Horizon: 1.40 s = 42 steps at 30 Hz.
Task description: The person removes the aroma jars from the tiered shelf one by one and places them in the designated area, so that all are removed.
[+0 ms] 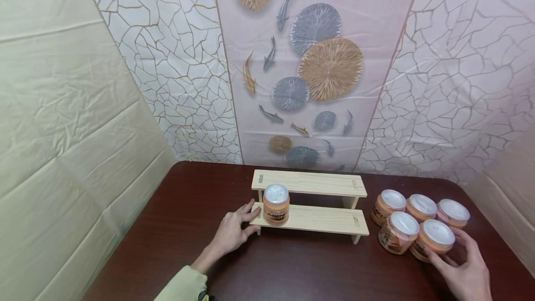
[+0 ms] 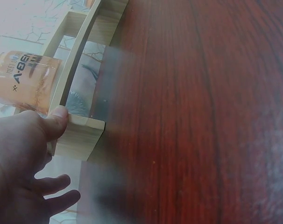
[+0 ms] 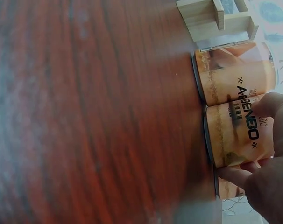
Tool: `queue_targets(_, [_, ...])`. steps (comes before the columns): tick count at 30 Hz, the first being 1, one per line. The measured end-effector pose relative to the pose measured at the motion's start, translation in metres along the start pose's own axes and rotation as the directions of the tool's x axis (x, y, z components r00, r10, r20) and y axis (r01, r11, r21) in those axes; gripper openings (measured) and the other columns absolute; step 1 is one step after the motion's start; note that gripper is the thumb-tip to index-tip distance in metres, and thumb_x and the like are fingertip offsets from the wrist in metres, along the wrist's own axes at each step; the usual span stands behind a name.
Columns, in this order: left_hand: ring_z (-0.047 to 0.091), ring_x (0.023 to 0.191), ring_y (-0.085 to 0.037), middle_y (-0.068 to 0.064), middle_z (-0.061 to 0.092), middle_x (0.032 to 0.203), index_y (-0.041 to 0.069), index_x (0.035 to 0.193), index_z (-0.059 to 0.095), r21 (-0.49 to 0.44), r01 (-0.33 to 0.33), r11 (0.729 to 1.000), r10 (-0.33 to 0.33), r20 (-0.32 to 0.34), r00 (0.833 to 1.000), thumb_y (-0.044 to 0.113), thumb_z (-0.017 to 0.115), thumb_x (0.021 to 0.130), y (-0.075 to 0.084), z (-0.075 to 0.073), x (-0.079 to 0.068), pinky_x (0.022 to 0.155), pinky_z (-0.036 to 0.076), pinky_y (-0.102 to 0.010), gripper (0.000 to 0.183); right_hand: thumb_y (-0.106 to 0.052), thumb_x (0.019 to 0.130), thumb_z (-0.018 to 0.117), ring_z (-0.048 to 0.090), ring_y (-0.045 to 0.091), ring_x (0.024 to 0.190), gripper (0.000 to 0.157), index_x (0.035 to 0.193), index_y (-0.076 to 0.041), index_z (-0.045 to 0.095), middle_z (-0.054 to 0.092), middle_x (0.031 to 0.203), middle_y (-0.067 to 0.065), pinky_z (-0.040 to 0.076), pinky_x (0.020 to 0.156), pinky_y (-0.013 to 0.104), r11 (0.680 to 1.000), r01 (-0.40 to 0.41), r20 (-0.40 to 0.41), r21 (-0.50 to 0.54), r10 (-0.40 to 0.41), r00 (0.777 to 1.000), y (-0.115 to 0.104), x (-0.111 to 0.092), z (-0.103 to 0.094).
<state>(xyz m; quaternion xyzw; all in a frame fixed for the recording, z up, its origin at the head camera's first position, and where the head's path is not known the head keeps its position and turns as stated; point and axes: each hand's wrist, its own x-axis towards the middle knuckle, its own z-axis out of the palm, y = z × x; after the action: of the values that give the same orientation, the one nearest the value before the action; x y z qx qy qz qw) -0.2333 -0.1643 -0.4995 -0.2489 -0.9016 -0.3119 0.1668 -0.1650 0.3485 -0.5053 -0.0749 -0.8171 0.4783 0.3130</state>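
A two-tier wooden shelf (image 1: 322, 219) stands on the table, with one orange jar (image 1: 276, 210) with a pale lid upright at the left of its lower tier. My left hand (image 1: 231, 229) holds that tier's left end, its thumb (image 2: 57, 122) against the front edge. At the right, several matching jars stand close together in two rows. Around the front-right jar (image 1: 437, 238) my right hand (image 1: 466, 264) curls, thumb at one side and fingers at the other. In the right wrist view this jar (image 3: 239, 135) touches its neighbour (image 3: 235, 70) and its base appears on the table.
The dark red-brown table (image 1: 309, 268) has a rounded far edge close to a patterned cloth wall (image 1: 200, 82). Plain cloth (image 1: 62, 129) hangs along the left side. The shelf's upper tier (image 1: 309, 182) rises behind the lower one.
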Motion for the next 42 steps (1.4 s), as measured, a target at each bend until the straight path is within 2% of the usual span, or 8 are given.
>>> queue_targets(12, [0.055, 0.124, -0.038, -0.021, 0.053, 0.141, 0.004, 0.129, 0.068, -0.011, 0.010, 1.000, -0.010, 0.003, 1.000, 0.014, 0.083, 0.083, 0.000, -0.001, 0.001, 0.092, 0.050, -0.051, 0.050, 0.017, 0.072, 0.077, 0.046, -0.018, 0.093, 0.086, 0.148, -0.005, 0.043, 0.046, 0.110, -0.023, 0.043, 0.071, 0.004, 1.000, -0.019, 0.008, -0.025, 0.019, 1.000, 0.001, 0.000, 0.001])
queue_targets(21, [0.055, 0.124, -0.038, -0.022, 0.053, 0.141, 0.004, 0.129, 0.068, -0.017, 0.013, 1.000, -0.013, 0.004, 1.000, 0.014, 0.083, 0.083, 0.001, -0.001, 0.000, 0.091, 0.051, -0.051, 0.050, 0.015, 0.073, 0.078, 0.045, -0.019, 0.102, 0.087, 0.149, -0.004, 0.040, 0.045, 0.118, -0.025, 0.040, 0.079, 0.002, 0.997, 0.065, 0.055, -0.031, -0.063, 0.997, 0.004, 0.000, -0.001])
queue_targets(24, [0.056, 0.123, -0.039, -0.022, 0.053, 0.141, 0.004, 0.129, 0.068, -0.015, 0.010, 1.000, -0.010, 0.000, 1.000, 0.014, 0.083, 0.083, 0.001, -0.001, 0.001, 0.091, 0.051, -0.051, 0.050, 0.007, 0.076, 0.081, 0.041, -0.019, 0.105, 0.084, 0.149, -0.001, 0.039, 0.047, 0.123, -0.011, 0.037, 0.080, 0.000, 0.994, 0.060, 0.073, -0.089, -0.054, 0.996, 0.003, 0.002, -0.004])
queue_targets(28, [0.056, 0.123, -0.039, -0.022, 0.053, 0.141, 0.004, 0.129, 0.068, -0.016, 0.011, 1.000, -0.011, 0.002, 1.000, 0.014, 0.083, 0.083, 0.001, -0.001, 0.001, 0.091, 0.051, -0.051, 0.050, -0.002, 0.080, 0.082, 0.038, -0.021, 0.102, 0.082, 0.147, 0.005, 0.036, 0.048, 0.127, 0.017, 0.034, 0.078, -0.001, 0.987, 0.040, 0.092, -0.154, -0.027, 0.995, -0.002, 0.005, -0.008])
queue_targets(30, [0.056, 0.123, -0.039, -0.021, 0.053, 0.141, 0.004, 0.129, 0.068, -0.017, 0.013, 1.000, -0.013, 0.003, 1.000, 0.015, 0.083, 0.083, 0.002, -0.001, 0.000, 0.091, 0.050, -0.052, 0.050, -0.004, 0.079, 0.083, 0.036, -0.021, 0.098, 0.079, 0.144, 0.006, 0.039, 0.048, 0.126, 0.024, 0.032, 0.078, -0.001, 0.983, 0.049, 0.086, -0.174, -0.035, 0.996, -0.005, 0.007, -0.011])
queue_targets(33, [0.055, 0.123, -0.039, -0.021, 0.053, 0.141, 0.004, 0.129, 0.068, -0.019, 0.014, 1.000, -0.014, 0.004, 1.000, 0.014, 0.083, 0.083, 0.002, -0.001, 0.000, 0.092, 0.050, -0.052, 0.050, -0.005, 0.075, 0.084, 0.034, -0.018, 0.104, 0.076, 0.139, 0.007, 0.045, 0.051, 0.122, 0.026, 0.025, 0.089, 0.004, 0.975, 0.101, 0.062, -0.200, -0.090, 0.994, -0.011, 0.011, -0.014])
queue_targets(38, [0.056, 0.123, -0.039, -0.022, 0.053, 0.141, 0.003, 0.129, 0.068, -0.022, 0.014, 1.000, -0.014, 0.004, 1.000, 0.014, 0.083, 0.083, 0.002, -0.001, 0.000, 0.092, 0.050, -0.052, 0.050, 0.002, 0.064, 0.084, 0.034, -0.008, 0.114, 0.075, 0.133, 0.007, 0.053, 0.054, 0.111, 0.014, 0.020, 0.095, 0.011, 0.950, 0.234, 0.017, -0.206, -0.236, 0.972, -0.026, 0.018, -0.016])
queue_targets(42, [0.056, 0.123, -0.039, -0.022, 0.053, 0.141, 0.003, 0.129, 0.068, -0.022, 0.013, 1.000, -0.013, 0.000, 1.000, 0.014, 0.083, 0.083, 0.002, -0.001, 0.000, 0.091, 0.051, -0.052, 0.050, 0.010, 0.058, 0.081, 0.033, -0.011, 0.114, 0.078, 0.131, 0.008, 0.055, 0.049, 0.113, -0.012, 0.022, 0.093, 0.011, 0.928, 0.333, 0.005, -0.166, -0.337, 0.941, -0.043, 0.023, -0.012])
